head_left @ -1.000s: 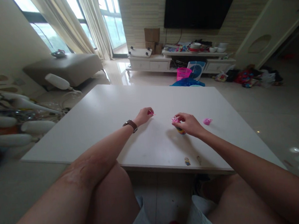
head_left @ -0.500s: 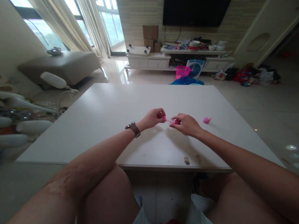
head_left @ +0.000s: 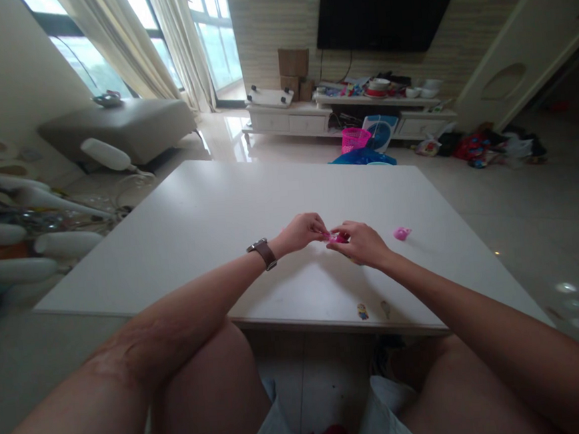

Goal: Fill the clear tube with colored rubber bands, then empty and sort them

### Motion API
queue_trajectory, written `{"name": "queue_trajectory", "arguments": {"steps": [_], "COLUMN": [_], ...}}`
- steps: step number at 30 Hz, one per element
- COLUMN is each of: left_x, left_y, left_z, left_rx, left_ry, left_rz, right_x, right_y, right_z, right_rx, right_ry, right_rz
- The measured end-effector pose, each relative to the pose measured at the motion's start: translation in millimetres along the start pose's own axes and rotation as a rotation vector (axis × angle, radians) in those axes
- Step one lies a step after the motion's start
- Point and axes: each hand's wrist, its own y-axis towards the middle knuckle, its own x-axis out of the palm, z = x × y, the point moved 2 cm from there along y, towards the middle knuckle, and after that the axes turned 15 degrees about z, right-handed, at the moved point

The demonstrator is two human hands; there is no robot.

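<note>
My right hand is closed around a small bright pink object with a shiny, clear-looking part, just above the white table. Its exact kind is too small to tell. The fingers of my left hand pinch at the left edge of that same object, close to my right fingertips. A faint pink bit shows just behind my left wrist, mostly hidden. To the right of my hands lies a rounded pink piece with a small pointed end, touched by neither hand.
Two small stickers, one a yellow-and-blue figure, are near the table's front edge. Beyond the table stand a pink basket and a blue plastic bag. White padded arms of some equipment are at the left.
My left hand has moved right, up against the pink object. The pink piece it pinched earlier is gone from its fingertips, and a pink bit now shows behind the wrist.
</note>
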Motion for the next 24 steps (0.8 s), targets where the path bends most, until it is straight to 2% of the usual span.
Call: {"name": "queue_trajectory", "arguments": {"steps": [2, 9, 20, 24], "left_x": [-0.6, 0.1, -2.6, -2.7], "left_y": [0.6, -0.8, -3.7, -3.9], "left_z": [0.3, -6.0, 3.1, 2.4], "left_rx": [0.005, -0.133, -0.020, -0.030], "left_ry": [-0.005, -0.093, -0.047, -0.091], "left_rz": [0.000, 0.010, -0.060, -0.037], "right_x": [-0.3, -0.1, -0.9, -0.4], "right_y": [0.1, -0.3, 1.9, 1.5], "right_z": [-0.1, -1.0, 1.9, 2.5], "right_rx": [0.000, 0.000, 0.016, 0.020], "right_ry": [0.007, 0.012, 0.022, 0.028], "right_rz": [0.001, -0.003, 0.013, 0.002]}}
